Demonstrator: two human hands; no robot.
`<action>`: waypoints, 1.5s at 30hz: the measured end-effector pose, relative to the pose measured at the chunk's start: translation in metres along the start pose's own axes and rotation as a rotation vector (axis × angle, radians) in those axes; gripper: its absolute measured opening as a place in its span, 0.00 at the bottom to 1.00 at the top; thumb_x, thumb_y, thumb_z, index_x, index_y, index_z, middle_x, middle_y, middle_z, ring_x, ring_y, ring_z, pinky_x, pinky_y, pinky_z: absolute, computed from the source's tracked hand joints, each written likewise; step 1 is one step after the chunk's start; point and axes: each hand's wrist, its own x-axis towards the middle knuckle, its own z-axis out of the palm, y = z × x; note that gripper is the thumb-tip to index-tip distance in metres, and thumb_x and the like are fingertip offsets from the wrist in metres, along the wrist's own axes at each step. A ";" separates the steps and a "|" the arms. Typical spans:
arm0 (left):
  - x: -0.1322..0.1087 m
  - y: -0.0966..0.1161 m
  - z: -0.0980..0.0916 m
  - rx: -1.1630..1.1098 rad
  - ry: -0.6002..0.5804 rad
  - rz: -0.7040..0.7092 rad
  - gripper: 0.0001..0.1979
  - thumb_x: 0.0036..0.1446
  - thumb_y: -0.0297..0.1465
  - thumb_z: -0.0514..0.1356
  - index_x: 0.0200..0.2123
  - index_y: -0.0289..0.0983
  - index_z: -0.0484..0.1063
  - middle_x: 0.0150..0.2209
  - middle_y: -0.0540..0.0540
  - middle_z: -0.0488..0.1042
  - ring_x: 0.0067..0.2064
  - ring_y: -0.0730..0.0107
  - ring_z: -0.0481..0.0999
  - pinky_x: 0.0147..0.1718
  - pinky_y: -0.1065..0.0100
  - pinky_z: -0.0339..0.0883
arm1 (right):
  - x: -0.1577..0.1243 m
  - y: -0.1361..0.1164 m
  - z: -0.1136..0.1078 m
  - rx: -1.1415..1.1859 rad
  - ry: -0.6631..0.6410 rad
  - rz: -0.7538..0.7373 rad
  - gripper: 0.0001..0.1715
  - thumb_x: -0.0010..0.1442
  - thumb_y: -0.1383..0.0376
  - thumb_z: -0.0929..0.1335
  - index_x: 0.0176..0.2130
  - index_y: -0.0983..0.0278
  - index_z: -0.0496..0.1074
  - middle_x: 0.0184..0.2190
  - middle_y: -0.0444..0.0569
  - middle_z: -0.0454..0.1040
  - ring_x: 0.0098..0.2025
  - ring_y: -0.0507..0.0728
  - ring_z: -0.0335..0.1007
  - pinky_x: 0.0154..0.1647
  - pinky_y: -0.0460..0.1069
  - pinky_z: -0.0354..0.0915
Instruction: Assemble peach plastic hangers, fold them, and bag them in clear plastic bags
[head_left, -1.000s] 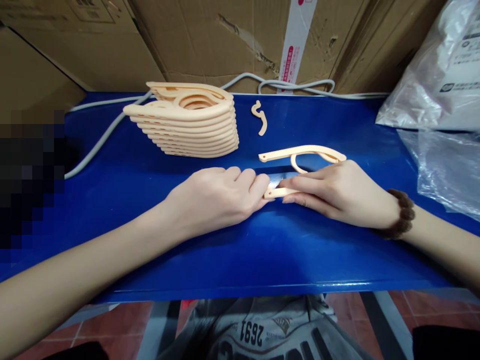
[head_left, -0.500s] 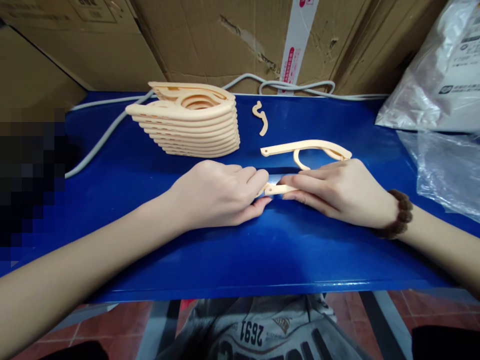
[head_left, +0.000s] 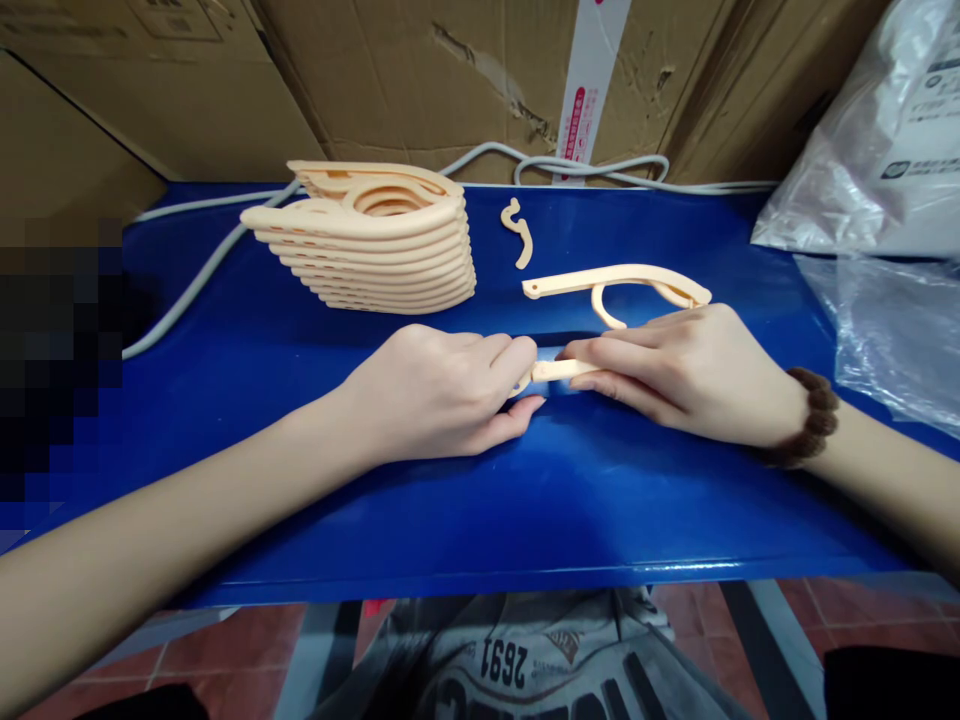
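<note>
My left hand [head_left: 457, 390] is closed low over the blue table, its fingers curled over a cream plastic hanger piece [head_left: 520, 385]. Only a small rounded end of that piece shows by the fingertips. Opposite it, my right hand [head_left: 667, 375] pinches a cream hanger arm [head_left: 556, 370] between thumb and fingers. The arm's holed end meets the piece at my left fingertips; whether they are joined I cannot tell. Just behind my right hand lies another hanger arm [head_left: 585, 280], curved, with a hooked loop below it, partly covered by the hand.
A stack of folded cream hangers [head_left: 375, 250] stands at the back left of the blue table [head_left: 480, 520]. To its right lies a small hanger hook [head_left: 517, 235]. A white cable [head_left: 202, 285] runs along the cardboard boxes [head_left: 420, 90]. Clear plastic bags [head_left: 847, 190] sit at right.
My right hand has risen slightly with the hanger arm, whose end now sits a little higher at my left fingertips. The left hand keeps almost the same place.
</note>
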 end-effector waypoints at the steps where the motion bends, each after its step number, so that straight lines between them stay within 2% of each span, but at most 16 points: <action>1: 0.000 0.000 0.000 0.002 0.001 0.000 0.12 0.65 0.35 0.57 0.30 0.36 0.69 0.21 0.51 0.69 0.20 0.69 0.69 0.19 0.67 0.49 | 0.000 0.000 -0.001 0.003 0.003 0.000 0.22 0.76 0.56 0.59 0.49 0.64 0.78 0.35 0.48 0.82 0.31 0.52 0.77 0.27 0.47 0.56; 11: -0.002 -0.001 0.005 -0.018 0.038 -0.024 0.13 0.64 0.37 0.59 0.30 0.34 0.71 0.21 0.51 0.69 0.19 0.69 0.69 0.18 0.66 0.48 | 0.001 0.001 0.001 -0.013 -0.009 0.029 0.25 0.77 0.55 0.57 0.49 0.64 0.77 0.36 0.48 0.82 0.31 0.53 0.77 0.26 0.49 0.54; 19: -0.002 0.002 0.012 -0.123 -0.002 -0.082 0.15 0.71 0.36 0.53 0.34 0.34 0.71 0.24 0.49 0.75 0.22 0.67 0.75 0.19 0.68 0.49 | 0.000 -0.001 0.006 -0.048 -0.068 0.044 0.25 0.78 0.56 0.55 0.44 0.64 0.75 0.32 0.46 0.80 0.26 0.52 0.73 0.26 0.49 0.49; 23: -0.004 0.001 0.014 -0.117 -0.004 -0.095 0.14 0.72 0.35 0.52 0.38 0.35 0.72 0.27 0.49 0.77 0.25 0.65 0.79 0.19 0.68 0.50 | 0.001 -0.002 0.005 -0.054 -0.069 0.027 0.24 0.77 0.56 0.56 0.46 0.64 0.75 0.30 0.46 0.79 0.27 0.53 0.73 0.27 0.49 0.52; 28: -0.005 -0.001 0.015 -0.128 -0.040 -0.127 0.16 0.74 0.35 0.49 0.37 0.35 0.72 0.27 0.48 0.78 0.25 0.64 0.79 0.19 0.68 0.47 | 0.003 0.000 0.003 -0.025 -0.072 0.042 0.28 0.77 0.54 0.55 0.44 0.66 0.77 0.33 0.50 0.80 0.32 0.55 0.75 0.34 0.50 0.60; 34: -0.004 -0.003 0.015 -0.122 -0.054 -0.175 0.15 0.73 0.35 0.50 0.37 0.35 0.72 0.27 0.48 0.79 0.24 0.65 0.78 0.19 0.69 0.45 | 0.005 0.007 -0.004 -0.059 0.031 0.109 0.25 0.76 0.54 0.58 0.45 0.66 0.78 0.38 0.53 0.80 0.40 0.59 0.73 0.41 0.52 0.64; 40: -0.005 -0.003 0.015 -0.111 -0.062 -0.184 0.15 0.73 0.35 0.50 0.37 0.35 0.72 0.27 0.49 0.78 0.24 0.65 0.78 0.19 0.68 0.45 | 0.007 0.016 -0.008 -0.099 0.134 0.305 0.22 0.73 0.54 0.60 0.40 0.61 0.78 0.41 0.56 0.78 0.42 0.62 0.71 0.42 0.56 0.66; 45: -0.004 -0.003 0.014 -0.107 -0.051 -0.183 0.15 0.73 0.35 0.51 0.38 0.35 0.73 0.26 0.50 0.79 0.23 0.67 0.77 0.19 0.69 0.45 | 0.005 0.022 -0.003 -0.062 0.173 0.315 0.21 0.72 0.54 0.61 0.38 0.60 0.79 0.48 0.56 0.77 0.46 0.64 0.72 0.46 0.59 0.68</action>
